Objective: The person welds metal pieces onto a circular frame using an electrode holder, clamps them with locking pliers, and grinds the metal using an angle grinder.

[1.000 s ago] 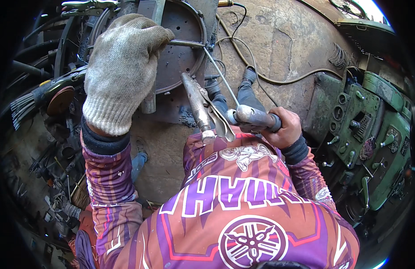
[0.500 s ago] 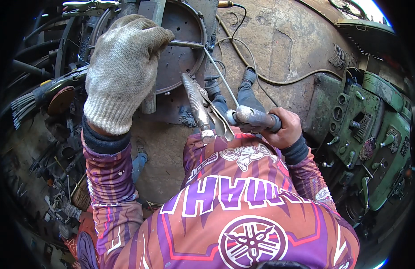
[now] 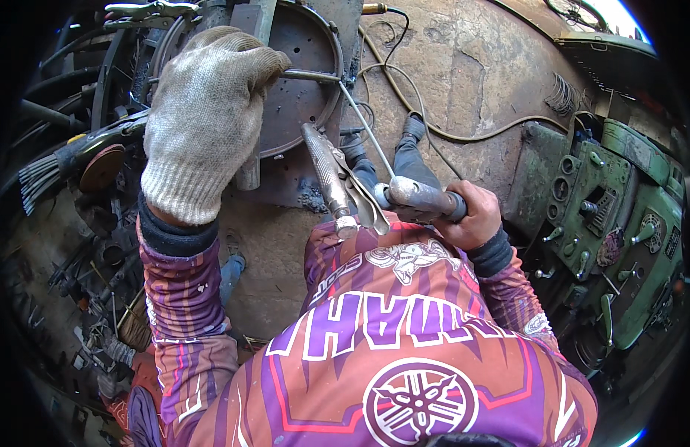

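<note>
My left hand (image 3: 207, 123), in a knitted work glove, closes around a thin metal rod (image 3: 311, 75). That rod lies across a round metal ring (image 3: 337, 45) with a dark plate inside it. My bare right hand (image 3: 471, 216) grips a welding electrode holder (image 3: 419, 197). From its jaw a slim welding electrode (image 3: 367, 130) slants up and left, its tip at or very near the rod's right end by the ring's edge; contact cannot be told. Locking pliers (image 3: 328, 175) stick out toward me from the ring's near right side. The glove hides part of the ring and rod.
At the right stands a green machine (image 3: 620, 216) with levers and knobs. A hose (image 3: 494, 138) and thin cables run over the concrete floor (image 3: 449, 67). At the left are a bundle of rods (image 3: 39, 179), another pair of locking pliers (image 3: 151, 10) and scattered metal parts.
Almost nothing differs. My left glove has shifted very slightly right and down; the electrode and its holder stay nearly in place.
</note>
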`<state>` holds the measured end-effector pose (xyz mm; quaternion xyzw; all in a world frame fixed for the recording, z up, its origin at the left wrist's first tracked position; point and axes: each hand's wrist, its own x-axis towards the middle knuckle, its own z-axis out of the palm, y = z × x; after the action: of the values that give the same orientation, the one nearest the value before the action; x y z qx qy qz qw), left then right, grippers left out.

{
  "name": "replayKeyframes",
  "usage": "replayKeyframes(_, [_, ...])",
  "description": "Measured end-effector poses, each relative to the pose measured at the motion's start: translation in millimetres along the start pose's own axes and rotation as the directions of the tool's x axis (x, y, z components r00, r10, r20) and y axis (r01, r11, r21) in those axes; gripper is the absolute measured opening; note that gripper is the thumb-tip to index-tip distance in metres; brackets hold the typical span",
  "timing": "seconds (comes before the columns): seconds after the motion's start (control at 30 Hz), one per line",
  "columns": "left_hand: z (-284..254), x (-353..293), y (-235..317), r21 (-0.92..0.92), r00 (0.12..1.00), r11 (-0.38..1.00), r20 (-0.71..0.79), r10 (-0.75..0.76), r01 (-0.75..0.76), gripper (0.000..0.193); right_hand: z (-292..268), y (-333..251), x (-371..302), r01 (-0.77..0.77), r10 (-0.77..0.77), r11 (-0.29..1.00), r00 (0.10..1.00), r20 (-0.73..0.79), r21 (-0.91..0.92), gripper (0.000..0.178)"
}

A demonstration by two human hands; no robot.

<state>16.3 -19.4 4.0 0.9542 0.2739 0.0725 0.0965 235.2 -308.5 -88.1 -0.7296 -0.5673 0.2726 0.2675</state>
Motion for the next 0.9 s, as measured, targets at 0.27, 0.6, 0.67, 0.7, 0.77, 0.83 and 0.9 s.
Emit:
replayKeyframes(0.27, [-1, 1, -3, -0.002, 1.0, 1.0, -0.016, 0.009, -0.009, 0.02, 1, -4, 3, -0.007, 0.006, 1.0, 1.0, -0.011, -0.007, 0.039])
replayKeyframes(0.6, [-6, 1, 1, -0.019, 1.0, 1.0, -0.001, -0.008, 0.008, 0.019, -14, 2, 58, -0.146, 0.186, 0.965, 0.967, -0.176, 0.218, 0.027])
replayKeyframes(0.67, [-7, 2, 3, -0.017, 1.0, 1.0, -0.001, -0.005, 0.005, 0.019, -11, 4, 75, -0.165, 0.207, 0.96, 0.962, -0.18, 0.226, 0.028])
replayKeyframes(0.7, [-8, 3, 3, -0.017, 1.0, 1.0, 0.008, -0.005, 0.006, 0.019, -9, 4, 82, -0.159, 0.202, 0.962, 0.962, -0.183, 0.223, 0.028])
replayKeyframes(0.77, [-8, 3, 3, -0.014, 1.0, 1.0, 0.001, -0.007, 0.007, 0.018, -5, 4, 94, -0.158, 0.194, 0.97, 0.961, -0.196, 0.187, 0.028])
replayKeyframes(0.83, [-8, 3, 2, -0.014, 1.0, 1.0, -0.003, -0.011, 0.011, 0.018, -3, 5, 102, -0.185, 0.212, 0.969, 0.964, -0.164, 0.163, 0.029])
replayKeyframes(0.9, [-7, 2, 1, -0.013, 0.999, 1.0, -0.032, 0.016, -0.017, 0.018, -3, 2, 107, -0.217, 0.24, 0.963, 0.961, -0.139, 0.162, 0.029])
